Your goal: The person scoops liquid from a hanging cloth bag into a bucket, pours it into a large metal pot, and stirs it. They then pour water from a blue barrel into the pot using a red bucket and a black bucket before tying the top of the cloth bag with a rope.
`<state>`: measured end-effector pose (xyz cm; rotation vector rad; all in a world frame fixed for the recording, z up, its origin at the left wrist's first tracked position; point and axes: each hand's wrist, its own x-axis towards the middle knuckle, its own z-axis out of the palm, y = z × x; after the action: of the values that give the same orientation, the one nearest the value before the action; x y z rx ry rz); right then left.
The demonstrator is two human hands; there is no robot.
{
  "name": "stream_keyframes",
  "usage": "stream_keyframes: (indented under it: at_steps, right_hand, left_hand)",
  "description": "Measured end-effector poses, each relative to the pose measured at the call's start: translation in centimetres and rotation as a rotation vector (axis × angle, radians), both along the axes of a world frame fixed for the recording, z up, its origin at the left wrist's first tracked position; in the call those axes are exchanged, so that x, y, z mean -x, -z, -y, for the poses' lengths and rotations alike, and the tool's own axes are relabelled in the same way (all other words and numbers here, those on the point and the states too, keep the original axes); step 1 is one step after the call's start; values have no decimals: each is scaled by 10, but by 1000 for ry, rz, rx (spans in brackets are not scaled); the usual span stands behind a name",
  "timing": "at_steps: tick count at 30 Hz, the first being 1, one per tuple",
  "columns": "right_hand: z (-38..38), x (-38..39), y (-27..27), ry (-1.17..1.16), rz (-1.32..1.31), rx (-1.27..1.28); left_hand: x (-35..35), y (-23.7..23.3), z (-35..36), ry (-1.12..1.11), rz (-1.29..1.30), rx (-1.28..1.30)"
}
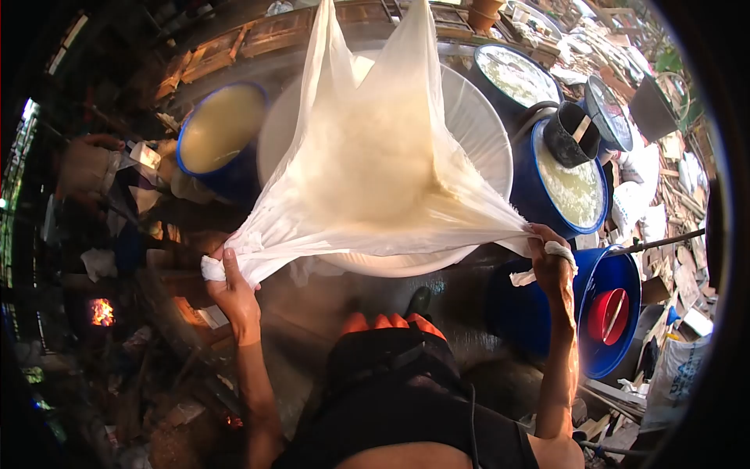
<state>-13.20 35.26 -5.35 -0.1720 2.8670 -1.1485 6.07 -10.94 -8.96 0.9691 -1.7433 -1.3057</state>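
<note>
Two hands out, one cloth between them. Your left hand (234, 293) grips the near left corner, thumb up along the bunched fabric; your right hand (551, 258) grips the near right corner, a twist of cloth around it. Both arms reach forward and spread wide, hands about level, near edge pulled taut. The white cloth (367, 156) hangs over one wide white tub (480, 125), sagging in the middle with pale yellowish, cloudy contents. Its two far corners rise out of view; what holds them, you cannot tell.

Drums, four counted. One left drum (242, 178) at your left, yellowish liquid inside. Three at your right: far drum (496, 94) and middle drum (544, 213), both with frothy pale liquid, and near drum (519, 305), tilted, one red container (600, 322) inside. One black bucket (564, 144) at the middle drum's rim.
</note>
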Motion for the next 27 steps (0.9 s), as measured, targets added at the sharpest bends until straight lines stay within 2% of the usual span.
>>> stream_keyframes:
  at_steps: [16, 25, 27]
  right_hand:
    - [-30, 37, 15, 42, 10, -48]
    - [-40, 37, 14, 93, 180, 41]
    - [-38, 33, 17, 81, 105, -8]
  left_hand:
    - [19, -35, -33, 109, -12, 18]
    - [21, -24, -26, 92, 10, -65]
    - [18, -20, -22, 86, -11, -37]
